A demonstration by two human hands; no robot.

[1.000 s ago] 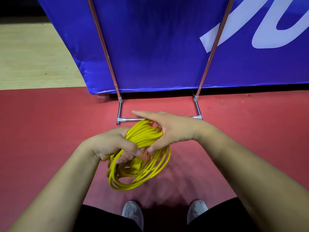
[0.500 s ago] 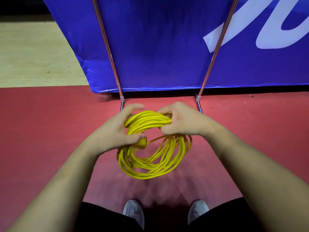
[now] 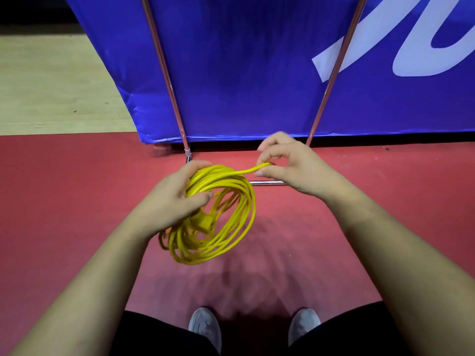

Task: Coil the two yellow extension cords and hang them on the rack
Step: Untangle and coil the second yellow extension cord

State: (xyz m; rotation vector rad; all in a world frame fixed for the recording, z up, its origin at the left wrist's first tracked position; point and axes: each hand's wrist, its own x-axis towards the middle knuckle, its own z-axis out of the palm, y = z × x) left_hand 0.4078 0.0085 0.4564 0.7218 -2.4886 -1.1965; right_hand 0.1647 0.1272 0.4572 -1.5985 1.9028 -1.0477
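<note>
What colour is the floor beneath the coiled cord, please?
Red; the floor under the yellow cord shows best in the head view.

Person: bare forearms (image 3: 102, 268), bare left hand (image 3: 169, 204) and right hand (image 3: 291, 168) with short plain nails, black legwear (image 3: 154, 337) on both thighs at the bottom of the view, and a pair of light grey low sneakers, left shoe (image 3: 205, 327) and right shoe (image 3: 304, 322), rounded toes with faint seam lines on top.
</note>
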